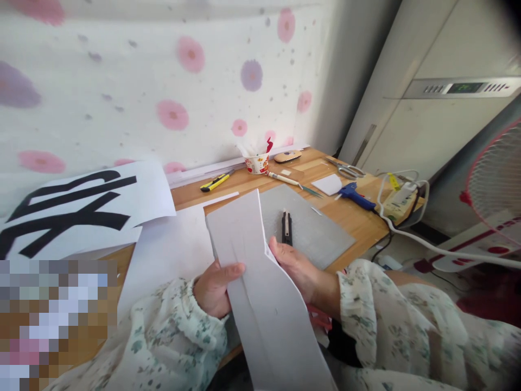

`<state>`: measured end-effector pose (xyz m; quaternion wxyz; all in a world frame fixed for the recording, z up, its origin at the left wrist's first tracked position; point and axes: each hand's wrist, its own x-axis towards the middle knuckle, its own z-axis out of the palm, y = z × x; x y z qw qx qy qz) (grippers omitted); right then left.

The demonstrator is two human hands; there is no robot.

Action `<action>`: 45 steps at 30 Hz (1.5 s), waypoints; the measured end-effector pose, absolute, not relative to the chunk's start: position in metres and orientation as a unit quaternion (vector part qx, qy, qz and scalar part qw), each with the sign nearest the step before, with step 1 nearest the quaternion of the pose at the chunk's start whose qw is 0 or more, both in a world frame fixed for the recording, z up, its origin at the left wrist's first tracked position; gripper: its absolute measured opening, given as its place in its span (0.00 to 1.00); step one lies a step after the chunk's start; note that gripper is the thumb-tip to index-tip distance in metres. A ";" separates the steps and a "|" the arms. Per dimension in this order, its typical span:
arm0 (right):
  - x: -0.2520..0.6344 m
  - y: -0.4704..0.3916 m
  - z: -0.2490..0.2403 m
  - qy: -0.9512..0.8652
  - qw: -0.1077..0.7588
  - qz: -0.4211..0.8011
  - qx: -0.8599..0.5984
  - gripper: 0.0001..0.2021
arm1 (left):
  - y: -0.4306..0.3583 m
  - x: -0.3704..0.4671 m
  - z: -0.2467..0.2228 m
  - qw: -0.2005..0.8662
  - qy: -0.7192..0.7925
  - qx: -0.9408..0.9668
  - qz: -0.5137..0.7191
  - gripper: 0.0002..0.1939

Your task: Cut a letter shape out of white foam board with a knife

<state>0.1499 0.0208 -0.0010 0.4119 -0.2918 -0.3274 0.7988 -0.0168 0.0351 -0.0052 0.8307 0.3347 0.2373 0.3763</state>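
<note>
Striped wood forms the counter [372, 224]; over its near edge slants a pale, wavy-sided foam board [268, 304]. Beyond lies a grey mat [315, 233]. Left hand [215, 288] and right hand [298, 267] clamp the board's opposite edges; a slim black utility knife [287, 229] rests on the mat.

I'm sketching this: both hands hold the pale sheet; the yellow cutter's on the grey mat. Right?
No: the head view shows the yellow cutter on the wooden table, with a black cutter on the grey mat. Left hand and right hand do hold the pale sheet.
</note>
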 end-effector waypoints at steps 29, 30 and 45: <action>0.181 0.035 0.031 -0.588 0.401 0.423 -0.561 0.12 | 0.032 -0.006 -0.002 0.795 0.312 0.301 0.423 0.32; 0.181 0.036 0.032 -0.606 0.392 0.378 -0.580 0.11 | 0.033 -0.006 -0.001 0.789 0.330 0.295 0.426 0.31; 0.256 0.100 0.025 -0.627 0.263 0.240 -0.693 0.11 | 0.038 -0.011 -0.008 0.764 0.366 0.271 0.458 0.16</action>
